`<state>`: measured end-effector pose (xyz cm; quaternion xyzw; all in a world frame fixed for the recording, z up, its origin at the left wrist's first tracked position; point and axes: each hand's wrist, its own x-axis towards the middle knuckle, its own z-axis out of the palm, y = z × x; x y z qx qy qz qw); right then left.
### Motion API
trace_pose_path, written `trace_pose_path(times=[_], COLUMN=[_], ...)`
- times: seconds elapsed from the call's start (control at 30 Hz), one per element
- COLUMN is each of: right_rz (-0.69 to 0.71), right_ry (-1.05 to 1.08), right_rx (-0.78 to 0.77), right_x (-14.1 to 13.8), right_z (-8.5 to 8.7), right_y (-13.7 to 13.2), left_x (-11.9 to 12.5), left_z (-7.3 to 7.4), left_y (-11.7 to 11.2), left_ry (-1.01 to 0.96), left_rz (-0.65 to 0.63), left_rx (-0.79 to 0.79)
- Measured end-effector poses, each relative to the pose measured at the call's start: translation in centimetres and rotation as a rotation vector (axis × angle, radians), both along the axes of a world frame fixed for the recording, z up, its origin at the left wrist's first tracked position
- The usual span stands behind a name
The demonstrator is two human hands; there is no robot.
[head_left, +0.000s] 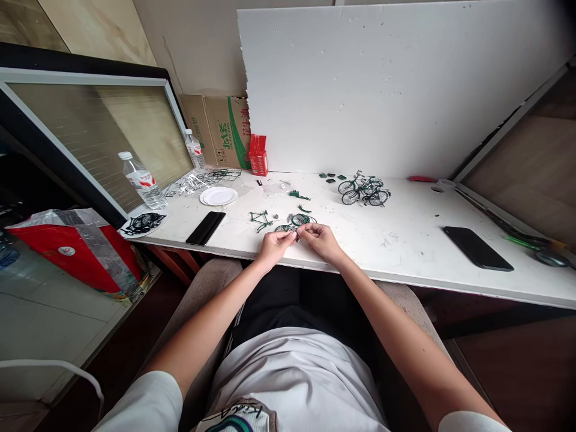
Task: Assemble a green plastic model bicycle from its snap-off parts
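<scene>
The left hand [273, 247] and right hand [322, 240] meet at the front edge of the worktop [405, 240], fingers pinching a small part [297, 234] between them. The wheels [302, 219] lie just beyond the fingertips. The frame [261, 219] lies nearer the left hand.

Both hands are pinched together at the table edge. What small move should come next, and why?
Probably press the small piece, pinched between the left hand and right hand, onto the green wheel just beyond the fingertips. The green frame lies apart, apparently without wheels.

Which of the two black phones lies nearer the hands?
The phone by the white plate, near the left hand; the other phone lies far right.
</scene>
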<state>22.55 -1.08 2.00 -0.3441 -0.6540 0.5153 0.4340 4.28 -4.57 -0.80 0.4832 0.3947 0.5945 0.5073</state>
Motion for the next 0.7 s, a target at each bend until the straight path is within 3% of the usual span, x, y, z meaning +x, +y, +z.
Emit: trace_pose_path(times=[0.23, 0.53, 0.7], right_rz=[-0.022, -0.076, -0.073], right_ry=[-0.009, -0.012, 0.031], right_rx=[0.012, 0.062, 0.035], right_x=[0.0, -0.3, -0.3], right_z=[-0.1, -0.1, 0.6], right_y=[0.0, 0.1, -0.5], left_x=[-0.2, 0.1, 0.2], left_z=[-0.6, 0.1, 0.8], left_y=[0.2, 0.0, -0.3], left_ry=[0.053, -0.049, -0.081], left_rz=[0.01, 0.012, -0.033], left_rx=[0.011, -0.023, -0.021])
